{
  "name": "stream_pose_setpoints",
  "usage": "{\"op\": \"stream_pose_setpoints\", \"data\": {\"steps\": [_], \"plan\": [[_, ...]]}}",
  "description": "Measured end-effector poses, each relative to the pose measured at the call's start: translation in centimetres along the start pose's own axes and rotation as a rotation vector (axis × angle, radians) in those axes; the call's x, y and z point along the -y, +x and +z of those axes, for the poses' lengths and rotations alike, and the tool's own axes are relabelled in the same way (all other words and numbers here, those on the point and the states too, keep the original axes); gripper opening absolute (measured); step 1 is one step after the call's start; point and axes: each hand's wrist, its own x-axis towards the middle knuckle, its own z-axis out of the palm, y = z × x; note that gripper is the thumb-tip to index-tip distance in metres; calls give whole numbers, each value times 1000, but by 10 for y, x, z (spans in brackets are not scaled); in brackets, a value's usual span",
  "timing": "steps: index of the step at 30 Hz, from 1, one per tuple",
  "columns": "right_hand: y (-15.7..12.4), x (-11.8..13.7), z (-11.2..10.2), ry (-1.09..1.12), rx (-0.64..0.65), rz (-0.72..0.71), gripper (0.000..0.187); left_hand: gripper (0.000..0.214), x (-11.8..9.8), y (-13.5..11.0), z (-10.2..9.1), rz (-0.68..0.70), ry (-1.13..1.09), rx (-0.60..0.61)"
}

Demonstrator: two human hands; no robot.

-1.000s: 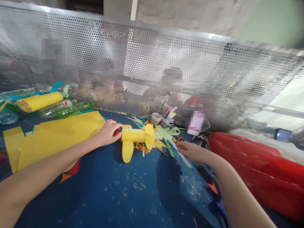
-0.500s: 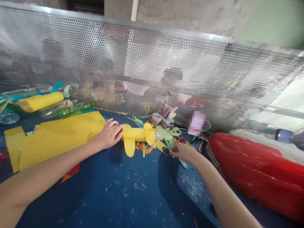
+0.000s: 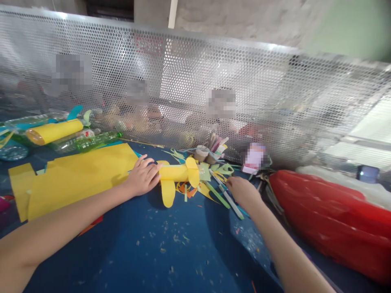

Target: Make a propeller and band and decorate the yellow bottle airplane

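My left hand [image 3: 143,177] is around the left end of a plastic bottle wrapped in yellow paper [image 3: 174,173], which lies on its side with rounded yellow paper flaps sticking out. Its clear neck points right, over pale green paper. My right hand [image 3: 242,191] is among paper scraps to the right of the bottle, fingers bent together and pointing down; what is between them is hidden. Beside those fingers lie a green paper strip [image 3: 218,195] and a whitish strip [image 3: 232,203]. Orange scraps [image 3: 187,190] lie below the bottle.
Yellow paper sheets [image 3: 82,171] cover the left of the blue table [image 3: 159,252]. Behind them are another yellow-wrapped bottle [image 3: 58,131] and a green bottle [image 3: 97,141]. Small cups [image 3: 201,154], a phone [image 3: 254,158] and a red bag [image 3: 330,219] stand before a perforated metal screen [image 3: 189,73].
My right hand has shifted slightly right and up among the scraps, and the green and whitish strips now show more. My left hand stays at the bottle's end.
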Motion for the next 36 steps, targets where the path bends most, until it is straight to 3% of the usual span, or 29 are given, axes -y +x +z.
{"op": "stream_pose_setpoints", "data": {"steps": [8, 15, 20, 24, 28, 33, 36], "plan": [[-2, 9, 6, -65, -97, 25, 18, 34, 0, -1, 5, 14, 61, -74], [-11, 0, -30, -13, -222, 184, 25, 39, 1, 0, 8, -8, 84, -28], [-24, -11, -61, 319, -173, 41, 17, 38, 2, 0, 10, -6, 70, -18], [-25, -11, -62, 434, -96, -32, 16, 37, 1, 0, 9, 7, 79, -26], [-20, -14, -57, 364, -186, 22, 13, 38, -1, 0, 7, 35, 69, -34], [-24, -17, -63, 540, -329, 44, 18, 38, -2, -2, 7, 83, 18, -43], [-33, -6, -69, 682, -189, -65, 24, 40, -3, -3, 7, 103, -1, -57]]}}
